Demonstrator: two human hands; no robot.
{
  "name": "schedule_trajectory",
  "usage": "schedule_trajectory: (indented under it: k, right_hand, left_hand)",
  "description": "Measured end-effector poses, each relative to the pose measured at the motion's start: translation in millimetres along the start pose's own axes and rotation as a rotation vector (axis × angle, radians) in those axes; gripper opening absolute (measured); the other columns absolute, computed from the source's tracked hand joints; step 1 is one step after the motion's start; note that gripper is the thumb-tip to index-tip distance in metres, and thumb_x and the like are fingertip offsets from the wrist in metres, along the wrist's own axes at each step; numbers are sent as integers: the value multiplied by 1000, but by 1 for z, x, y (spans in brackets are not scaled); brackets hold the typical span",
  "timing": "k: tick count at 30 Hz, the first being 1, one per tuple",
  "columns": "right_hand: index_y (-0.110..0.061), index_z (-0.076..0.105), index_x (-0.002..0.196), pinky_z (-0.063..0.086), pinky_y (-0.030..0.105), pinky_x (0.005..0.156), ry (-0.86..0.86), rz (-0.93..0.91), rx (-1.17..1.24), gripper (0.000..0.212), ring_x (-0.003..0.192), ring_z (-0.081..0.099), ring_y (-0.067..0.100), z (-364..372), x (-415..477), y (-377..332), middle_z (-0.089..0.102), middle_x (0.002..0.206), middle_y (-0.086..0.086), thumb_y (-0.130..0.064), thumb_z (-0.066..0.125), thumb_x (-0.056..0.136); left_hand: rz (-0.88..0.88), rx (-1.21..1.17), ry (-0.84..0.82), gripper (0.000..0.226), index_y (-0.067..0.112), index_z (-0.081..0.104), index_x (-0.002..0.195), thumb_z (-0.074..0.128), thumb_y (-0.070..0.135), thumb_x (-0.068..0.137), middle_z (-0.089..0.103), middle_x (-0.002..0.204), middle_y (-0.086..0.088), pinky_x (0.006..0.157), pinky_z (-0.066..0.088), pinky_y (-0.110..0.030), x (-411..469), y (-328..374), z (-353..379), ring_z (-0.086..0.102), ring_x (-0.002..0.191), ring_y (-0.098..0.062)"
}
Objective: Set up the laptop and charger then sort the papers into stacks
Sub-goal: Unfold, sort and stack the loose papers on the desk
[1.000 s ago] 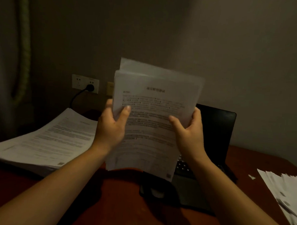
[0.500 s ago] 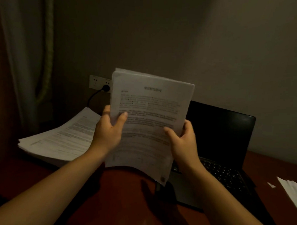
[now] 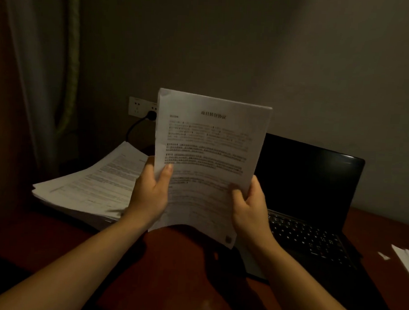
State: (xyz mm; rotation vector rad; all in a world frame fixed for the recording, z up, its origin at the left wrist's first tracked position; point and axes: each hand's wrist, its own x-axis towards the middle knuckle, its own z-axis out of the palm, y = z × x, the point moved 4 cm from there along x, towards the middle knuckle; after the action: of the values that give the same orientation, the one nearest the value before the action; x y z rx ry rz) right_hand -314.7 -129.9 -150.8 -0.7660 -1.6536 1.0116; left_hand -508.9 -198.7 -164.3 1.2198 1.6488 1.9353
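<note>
Both hands hold a sheaf of papers [image 3: 208, 155] upright above the tabletop [image 3: 182, 271].
The left hand [image 3: 150, 194] grips its left edge and the right hand [image 3: 250, 208] grips its right edge, thumbs on the printed front. The sheaf overlaps the left side of the open laptop [image 3: 310, 183]. A paper stack [image 3: 92, 187] lies farther left of the laptop.
</note>
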Motion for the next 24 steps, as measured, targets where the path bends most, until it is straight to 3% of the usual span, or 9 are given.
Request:
schedule_trajectory:
  k: [4,6,9,12,15,17,19,22,24]
  right_hand:
    - [-27,55,111,56,16,64,38,51,15,15,93,69,-2,-4,8,1,66,110,-5,-16,49,105]
    - [-21,55,112,59,22,63,53,83,-2,9,89,72,5,-5,15,-2,68,107,-1,-20,50,104]
    - [-21,55,112,61,31,66,105,135,16,9,85,74,11,-5,27,-8,70,104,2,-24,51,104]
    - [-21,56,114,63,44,74,106,287,70,11,84,75,19,5,38,-4,71,102,3,-24,50,105]
    - [-16,57,113,61,44,71,92,437,144,12,88,74,25,22,50,3,71,104,8,-17,47,106]
    - [-11,56,109,56,38,61,107,514,211,14,85,71,26,39,54,10,69,101,10,-7,44,105]
    - [-8,56,108,53,36,57,99,568,250,18,84,68,25,58,55,18,68,102,11,0,40,104]
    - [-9,57,112,59,47,74,-24,629,249,21,93,70,30,87,55,31,69,109,12,2,41,103]
    - [-11,55,126,60,51,83,-111,607,203,27,93,74,29,104,54,35,71,108,10,0,47,102]
  left_hand:
    - [-88,5,-56,10,32,54,112,49,32,103,68,107,6,82,57,-35,9,2,0,67,99,-12]
    - [-185,19,-92,11,31,56,110,51,28,100,70,106,3,85,58,-46,20,6,-3,69,97,-18]
    - [-266,87,-155,16,28,59,111,51,22,98,71,105,1,85,59,-50,41,14,-13,70,94,-22]
    - [-272,156,-162,15,26,63,109,53,20,100,73,102,3,76,61,-43,59,16,-30,71,89,-18]
    - [-309,205,-189,24,20,62,120,50,10,101,69,104,8,60,52,-26,73,17,-49,67,92,-12]
    - [-354,294,-276,33,23,60,120,47,2,99,61,103,16,62,47,-22,77,12,-62,60,102,-11]
    - [-383,388,-319,33,19,66,118,47,0,97,66,108,8,69,49,-25,84,2,-78,62,107,-16]
    - [-412,514,-232,18,17,70,103,54,10,98,70,105,-1,64,49,-26,96,-15,-107,66,91,-15]
    - [-425,572,-168,16,17,71,98,56,11,97,71,100,-2,61,49,-26,102,-26,-126,66,87,-15]
